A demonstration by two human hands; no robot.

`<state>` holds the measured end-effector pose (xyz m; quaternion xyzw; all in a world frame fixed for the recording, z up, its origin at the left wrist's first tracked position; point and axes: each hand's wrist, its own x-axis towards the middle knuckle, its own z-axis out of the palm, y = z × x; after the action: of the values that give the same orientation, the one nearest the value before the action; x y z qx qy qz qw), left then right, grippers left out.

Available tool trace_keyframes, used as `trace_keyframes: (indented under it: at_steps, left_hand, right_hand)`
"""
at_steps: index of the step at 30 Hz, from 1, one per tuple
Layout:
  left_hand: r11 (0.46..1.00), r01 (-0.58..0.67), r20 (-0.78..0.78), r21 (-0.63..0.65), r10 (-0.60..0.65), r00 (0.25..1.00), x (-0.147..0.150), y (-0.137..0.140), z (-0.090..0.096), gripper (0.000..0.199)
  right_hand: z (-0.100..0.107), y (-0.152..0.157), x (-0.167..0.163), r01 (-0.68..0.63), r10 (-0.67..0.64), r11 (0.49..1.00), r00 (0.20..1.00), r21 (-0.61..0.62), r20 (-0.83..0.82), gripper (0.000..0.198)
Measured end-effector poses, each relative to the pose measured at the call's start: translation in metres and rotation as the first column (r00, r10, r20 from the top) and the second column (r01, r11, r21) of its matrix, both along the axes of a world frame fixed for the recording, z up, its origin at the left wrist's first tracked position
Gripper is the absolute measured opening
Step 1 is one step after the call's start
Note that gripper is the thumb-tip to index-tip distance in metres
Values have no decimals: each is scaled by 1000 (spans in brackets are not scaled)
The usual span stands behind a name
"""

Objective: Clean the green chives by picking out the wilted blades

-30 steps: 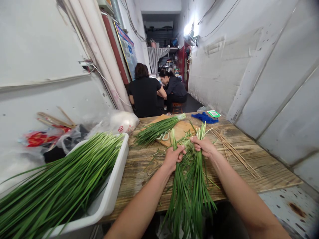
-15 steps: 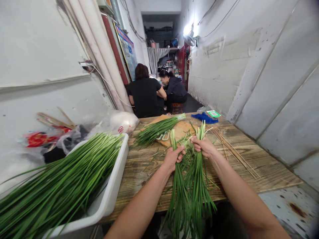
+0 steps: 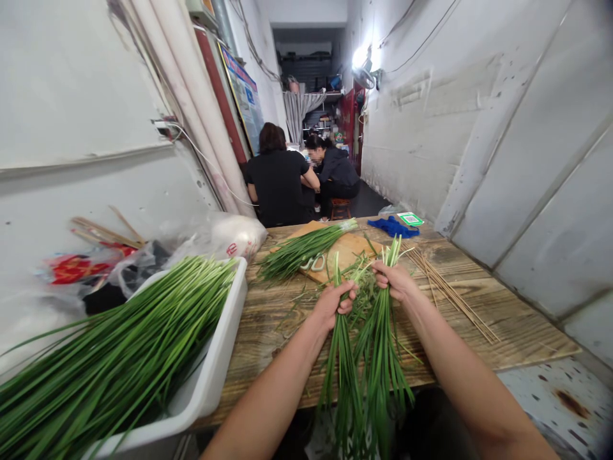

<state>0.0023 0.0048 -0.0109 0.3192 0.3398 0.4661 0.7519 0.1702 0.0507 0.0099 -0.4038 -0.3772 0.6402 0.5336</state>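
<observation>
My left hand (image 3: 338,301) is closed around a small bunch of garlic chives (image 3: 343,358), pale stem ends up and green leaves hanging over the table's near edge. Close by on the right, my right hand (image 3: 393,280) grips a second, thicker bunch of chives (image 3: 380,345) just below its pale ends. Thin loose stems stick out between the two hands. Behind them, trimmed scraps (image 3: 361,271) lie in a heap, partly on a round-edged wooden cutting board (image 3: 349,252). A tied bundle of chives (image 3: 306,249) rests across the board, partly covering white scissor handles (image 3: 313,262).
A white plastic tub (image 3: 225,345) full of long chives stands at the left. Thin wooden sticks (image 3: 454,294) lie on the right of the wooden table (image 3: 517,319). A blue cloth (image 3: 393,226) and a green code card (image 3: 410,219) sit at the far edge. People (image 3: 280,179) sit beyond.
Both hands have shifted very slightly, and the stem tops of both bunches sit a little lower. Both grips remain closed.
</observation>
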Motion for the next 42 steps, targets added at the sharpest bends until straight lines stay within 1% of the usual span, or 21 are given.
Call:
trace_keyframes:
  at_steps: [2, 5, 7, 10, 14, 16, 18, 21, 25, 30, 35, 39, 42]
  left_hand:
    - [999, -34, -23, 30, 34, 999, 1, 0, -1, 38]
    - [994, -91, -35, 58, 93, 995, 2, -1, -2, 39]
    - [992, -113, -33, 59, 115, 993, 3, 0, -2, 39]
    - [990, -124, -48, 64, 127, 991, 3, 0, -3, 39]
    - [988, -136, -70, 71, 141, 988, 3, 0, -3, 40]
    - [987, -141, -96, 79, 148, 984, 5, -1, -4, 40]
    - [988, -122, -129, 90, 133, 983, 7, -3, -3, 40]
    - [990, -99, -155, 103, 115, 981, 8, -4, -3, 41]
    - [986, -133, -135, 99, 146, 980, 8, -4, -3, 43]
    - [985, -142, -134, 98, 155, 979, 7, -2, -5, 43]
    - [989, -117, -155, 90, 130, 979, 6, -3, -3, 40]
    - [991, -94, -133, 92, 105, 986, 5, -4, -1, 39]
    - [993, -74, -108, 89, 83, 991, 5, -3, -1, 39]
  right_hand:
    - [-2, 4, 3, 4, -6, 998, 999, -57, -40, 27]
    - [-2, 8, 7, -57, 42, 985, 995, -162, -92, 32]
    - [-2, 8, 7, -86, 63, 976, 991, -199, -116, 30]
    - [0, 4, 6, -119, 102, 976, 989, -182, -104, 17]
    - [5, -5, 0, -208, 206, 970, 978, -125, -27, 14]
    - [6, -9, -2, -254, 255, 963, 967, -92, -2, 15]
    - [7, -12, -5, -269, 271, 960, 962, -70, 14, 22]
    - [5, -11, -7, -248, 251, 967, 968, -62, 30, 27]
    - [2, -10, -8, -206, 207, 978, 976, -26, 60, 30]
    - [1, -10, -10, -224, 224, 975, 971, -17, 80, 33]
    - [0, -11, -10, -214, 214, 977, 974, 3, 73, 34]
    - [-1, -7, -8, -182, 182, 983, 982, -12, 40, 34]
    - [-1, 0, -2, -110, 108, 993, 993, -45, -42, 31]
